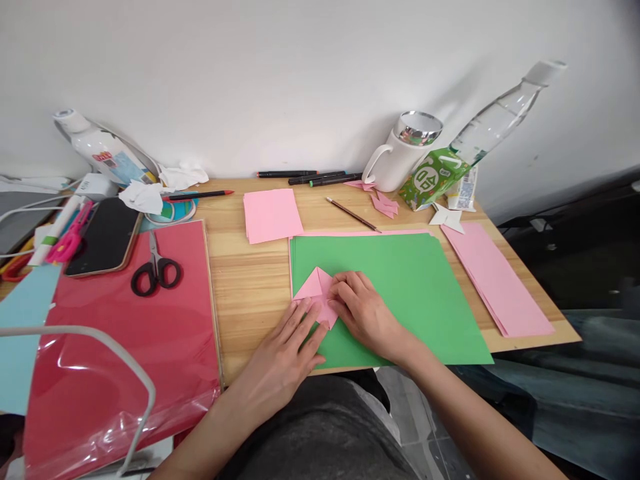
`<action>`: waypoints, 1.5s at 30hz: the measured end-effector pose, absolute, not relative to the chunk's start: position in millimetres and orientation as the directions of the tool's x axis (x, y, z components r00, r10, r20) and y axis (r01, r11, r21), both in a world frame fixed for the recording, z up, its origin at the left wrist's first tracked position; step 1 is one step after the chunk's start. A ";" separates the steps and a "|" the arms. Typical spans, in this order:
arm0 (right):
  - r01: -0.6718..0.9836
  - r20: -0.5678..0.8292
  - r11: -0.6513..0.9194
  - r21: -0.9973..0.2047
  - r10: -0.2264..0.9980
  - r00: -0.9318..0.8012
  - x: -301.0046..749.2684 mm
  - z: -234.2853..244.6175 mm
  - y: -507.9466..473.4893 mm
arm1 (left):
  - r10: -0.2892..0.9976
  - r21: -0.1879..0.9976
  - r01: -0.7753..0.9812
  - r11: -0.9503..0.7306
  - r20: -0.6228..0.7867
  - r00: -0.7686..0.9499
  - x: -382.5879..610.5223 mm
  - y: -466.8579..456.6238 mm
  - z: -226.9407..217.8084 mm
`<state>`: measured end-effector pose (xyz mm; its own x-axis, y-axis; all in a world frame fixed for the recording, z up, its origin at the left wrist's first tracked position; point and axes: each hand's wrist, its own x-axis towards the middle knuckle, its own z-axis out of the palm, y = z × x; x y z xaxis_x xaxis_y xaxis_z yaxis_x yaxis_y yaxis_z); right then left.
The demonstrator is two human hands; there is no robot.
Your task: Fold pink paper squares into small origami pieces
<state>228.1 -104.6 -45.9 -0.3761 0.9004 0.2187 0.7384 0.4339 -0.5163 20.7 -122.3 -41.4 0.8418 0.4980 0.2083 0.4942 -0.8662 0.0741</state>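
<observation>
My left grip (pixel 287 353) lies palm down with its fingers spread, their tips on the near-left edge of the folded pink paper (pixel 316 283), which rests on the left part of the green sheets (pixel 400 287) on the tabletop (pixel 250 287). My right grip (pixel 367 310) is bent at the paper's right side, fingers close together, though I cannot tell whether they pinch it.
</observation>
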 end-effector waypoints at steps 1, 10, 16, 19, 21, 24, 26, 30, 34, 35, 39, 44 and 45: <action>0.730 0.217 0.438 -0.525 0.898 -0.382 228.6 -44.6 -104.5 | 0.499 0.075 0.495 -0.866 0.207 0.842 20.8 -122.4 -41.6; 0.674 0.227 0.455 -0.582 0.887 -0.403 230.6 -36.6 -104.0 | 0.490 0.065 0.489 -0.870 0.218 0.844 21.1 -123.2 -39.7; 0.571 0.174 0.446 -0.689 0.867 -0.467 242.3 -32.5 -101.2 | 0.488 0.052 0.489 -0.871 0.214 0.846 20.0 -123.7 -40.7; 0.538 0.160 0.443 -0.717 0.856 -0.491 247.3 -31.7 -100.0 | 0.486 0.037 0.489 -0.871 0.206 0.850 19.3 -123.8 -40.7; 0.537 0.158 0.445 -0.717 0.854 -0.496 248.7 -31.7 -99.4 | 0.481 0.024 0.486 -0.873 0.199 0.854 19.0 -123.8 -40.5; 0.526 0.147 0.447 -0.723 0.844 -0.515 251.1 -30.7 -98.1 | 0.478 0.018 0.484 -0.875 0.201 0.855 19.2 -124.1 -40.3; 0.500 0.137 0.451 -0.739 0.827 -0.545 254.3 -28.7 -96.7 | 0.477 0.022 0.483 -0.875 0.206 0.855 19.4 -124.4 -40.1; 0.471 0.106 0.451 -0.758 0.798 -0.594 260.4 -24.3 -94.1 | 0.490 0.042 0.493 -0.869 0.209 0.846 19.8 -124.6 -38.5; 0.490 0.109 0.426 -0.761 0.828 -0.550 258.3 -24.7 -94.2 | 0.480 0.030 0.485 -0.874 0.214 0.851 19.6 -123.9 -37.6; 0.502 0.121 0.427 -0.752 0.838 -0.532 256.5 -25.8 -94.7 | 0.477 0.025 0.483 -0.875 0.212 0.853 19.5 -123.8 -37.7; 0.547 0.172 0.436 -0.715 0.867 -0.468 248.7 -31.8 -96.8 | 0.484 0.037 0.486 -0.873 0.192 0.854 18.7 -124.6 -38.2; 0.590 0.183 0.405 -0.699 0.898 -0.399 239.5 -36.0 -99.5 | 0.514 0.091 0.506 -0.858 0.152 0.844 17.9 -125.4 -36.4; 0.596 0.187 0.402 -0.695 0.902 -0.389 237.9 -36.1 -100.0 | 0.524 0.100 0.515 -0.852 0.148 0.839 18.0 -125.4 -35.9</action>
<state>237.9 -100.0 -36.1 -0.3895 0.9018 0.1872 0.5963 0.4018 -0.6950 18.0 -125.4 -35.9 0.8386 0.5242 0.1478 0.5147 -0.8515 0.0997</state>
